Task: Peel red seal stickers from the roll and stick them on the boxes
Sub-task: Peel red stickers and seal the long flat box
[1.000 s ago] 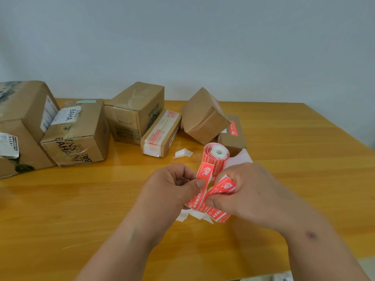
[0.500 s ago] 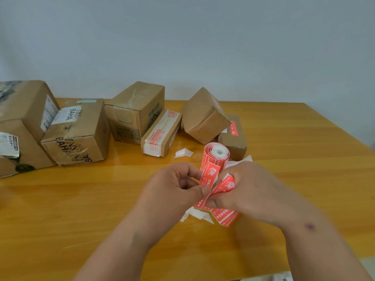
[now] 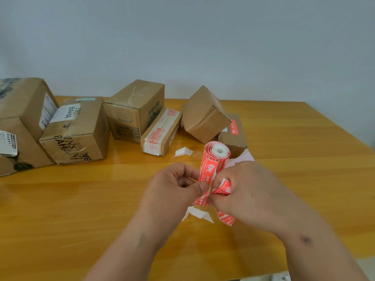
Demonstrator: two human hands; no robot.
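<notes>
Two bare arms reach in from the bottom edge, which cuts them off at the forearm. The left hand (image 3: 174, 191) has its thumb and fingers curled together in a tight grip on a red sticker strip (image 3: 209, 175). The right hand (image 3: 249, 195) pinches another bit of the same strip, so both hands are clamped on it. The fingertips of the right hand are hidden behind the paper, and so is the exact spot where the sticker comes off. The small white print on the red is too tiny to read.

Under the hands lie white paper scraps (image 3: 199, 213), thin and folded into points. They sit on the desk (image 3: 81, 209), which is shiny yellow wood.

Just behind the hands the sticker roll (image 3: 218, 153) stands up, round, with a white middle. Another white scrap (image 3: 183, 152) lies to its left.

Farther back is a row of brown cardboard boxes. A low box (image 3: 236, 136) with a red seal on top is partly hidden by the roll. A tilted box (image 3: 205, 116) leans on it. Next come a long thin box (image 3: 162, 131) with red-printed tape, a taller box (image 3: 136, 110), a box with black letters (image 3: 79, 130), and a big box (image 3: 22, 110) cut off at the left edge.

Behind it all is a plain pale wall (image 3: 203, 41).
</notes>
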